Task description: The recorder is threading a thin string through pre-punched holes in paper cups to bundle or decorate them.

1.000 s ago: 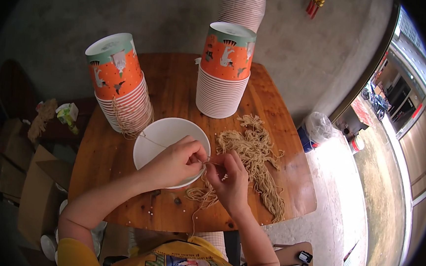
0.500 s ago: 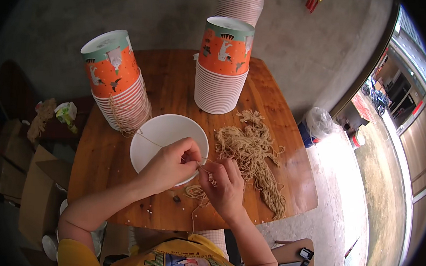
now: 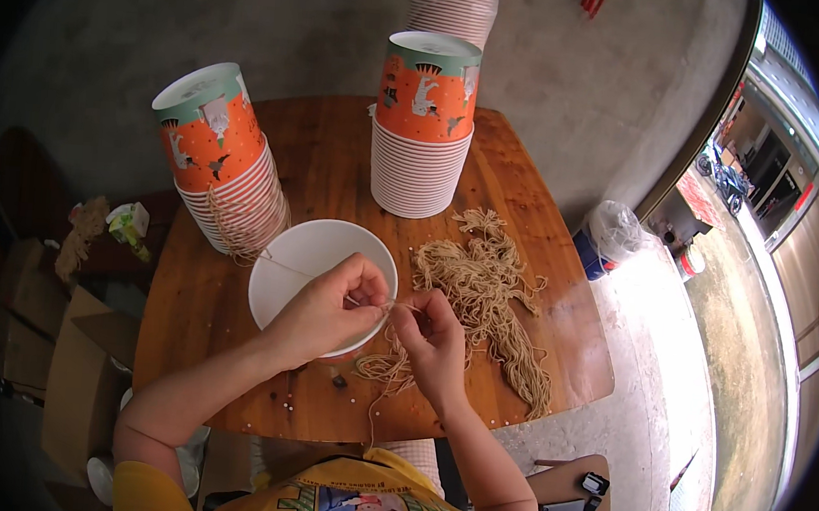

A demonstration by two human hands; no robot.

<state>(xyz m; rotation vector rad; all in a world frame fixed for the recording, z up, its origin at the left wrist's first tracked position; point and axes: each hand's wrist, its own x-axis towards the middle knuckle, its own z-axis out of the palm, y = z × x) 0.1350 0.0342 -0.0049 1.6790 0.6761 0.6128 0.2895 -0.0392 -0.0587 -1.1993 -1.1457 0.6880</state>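
Observation:
Over the near right rim of a white round paper tub (image 3: 276, 284), my two hands meet fingertip to fingertip. My left hand (image 3: 328, 312) is closed in a pinch on a thin beige cord (image 3: 281, 264), which runs back across the tub's mouth to the left stack. Close beside it, my right hand (image 3: 432, 341) pinches the cord too, thumb against forefinger. Exactly how the cord passes between the fingers is too small to make out. A tangled heap of beige cord (image 3: 483, 294) lies right of my right hand, with a smaller loose bunch (image 3: 381, 367) below the hands.
Stacked orange-and-white paper tubs (image 3: 221, 162) lean at the left, with cord strands around them. A taller stack (image 3: 422, 142) stands at the back of the wooden table (image 3: 331, 155). White specks dot the front edge. A cardboard box (image 3: 86, 394) sits lower left; a lined bin (image 3: 610, 236) stands right.
My right hand has turned and shifted slightly up and left, its fingertips now against my left hand's. More of the loose cord below shows. My left hand has barely moved.

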